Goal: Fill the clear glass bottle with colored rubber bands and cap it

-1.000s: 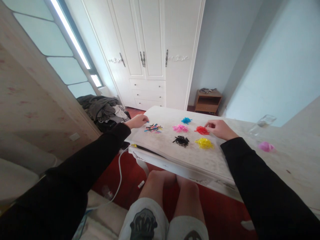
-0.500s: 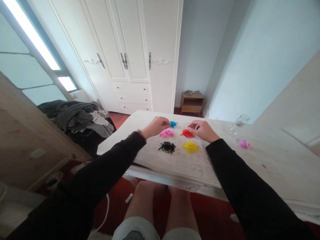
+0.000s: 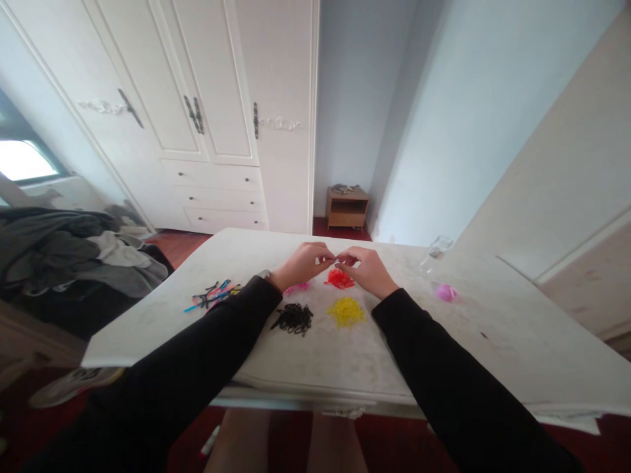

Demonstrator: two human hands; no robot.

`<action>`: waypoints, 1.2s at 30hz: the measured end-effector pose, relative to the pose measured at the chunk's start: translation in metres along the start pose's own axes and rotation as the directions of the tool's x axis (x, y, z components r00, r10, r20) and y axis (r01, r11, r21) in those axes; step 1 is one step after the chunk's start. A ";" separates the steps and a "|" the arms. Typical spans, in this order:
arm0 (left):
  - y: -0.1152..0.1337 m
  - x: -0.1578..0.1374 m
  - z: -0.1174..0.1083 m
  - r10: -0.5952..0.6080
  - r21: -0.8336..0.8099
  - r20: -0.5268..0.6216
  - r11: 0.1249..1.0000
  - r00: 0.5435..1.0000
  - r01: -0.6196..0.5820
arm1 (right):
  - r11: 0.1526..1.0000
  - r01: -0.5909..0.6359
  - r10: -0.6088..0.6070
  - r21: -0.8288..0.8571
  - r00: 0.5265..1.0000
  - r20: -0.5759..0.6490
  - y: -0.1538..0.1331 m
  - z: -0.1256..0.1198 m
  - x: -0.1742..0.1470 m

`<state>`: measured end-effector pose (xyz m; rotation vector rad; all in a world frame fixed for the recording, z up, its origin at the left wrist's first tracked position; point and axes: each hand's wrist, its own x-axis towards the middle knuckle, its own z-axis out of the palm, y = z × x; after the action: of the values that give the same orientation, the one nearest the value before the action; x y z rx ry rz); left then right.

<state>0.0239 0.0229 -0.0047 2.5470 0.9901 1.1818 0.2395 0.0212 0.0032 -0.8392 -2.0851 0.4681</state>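
Note:
My left hand [image 3: 306,264] and my right hand [image 3: 369,269] meet fingertip to fingertip above the far part of the table. Both are closed in a pinch; anything between the fingertips is too small to make out. Just below them lies a pile of red rubber bands [image 3: 340,280]. A pink pile [image 3: 297,289] is partly covered by my left hand. Nearer to me are a black pile [image 3: 294,319] and a yellow pile [image 3: 347,312] of similar bands. The blue pile is hidden behind my hands.
Mixed-colour bands [image 3: 211,295] lie loose by my left forearm on the white table [image 3: 320,368]. To the right are a clear glass jar [image 3: 434,256] and a pink lump [image 3: 446,293]. A white wardrobe [image 3: 221,98] and a small wooden cabinet [image 3: 348,209] stand beyond.
My hands have come together from either side, over the red pile. The view has turned right, shifting things leftward, and the mixed bands on the left now show.

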 end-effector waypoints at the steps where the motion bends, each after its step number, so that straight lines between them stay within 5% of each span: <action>1: 0.000 -0.002 -0.001 -0.001 -0.004 -0.009 1.000 1.000 0.001 | 1.000 -0.001 0.001 -0.002 1.000 0.014 -0.001 0.001 0.000; 18: -0.002 -0.005 -0.007 -0.085 -0.091 -0.038 0.993 0.996 0.081 | 0.997 -0.040 0.029 -0.061 0.984 -0.174 -0.011 0.003 -0.002; 29: -0.004 -0.007 -0.003 -0.154 -0.165 -0.079 0.976 0.985 0.139 | 0.998 -0.021 0.014 -0.053 0.992 -0.126 -0.014 0.003 -0.002; 36: -0.001 -0.006 -0.005 -0.090 -0.124 -0.059 0.989 0.994 0.082 | 0.999 -0.015 0.009 -0.052 0.994 -0.108 -0.013 0.003 -0.002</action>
<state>0.0168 0.0188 -0.0051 2.3622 0.9986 1.2662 0.2333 0.0103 0.0079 -0.8883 -2.0012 0.3677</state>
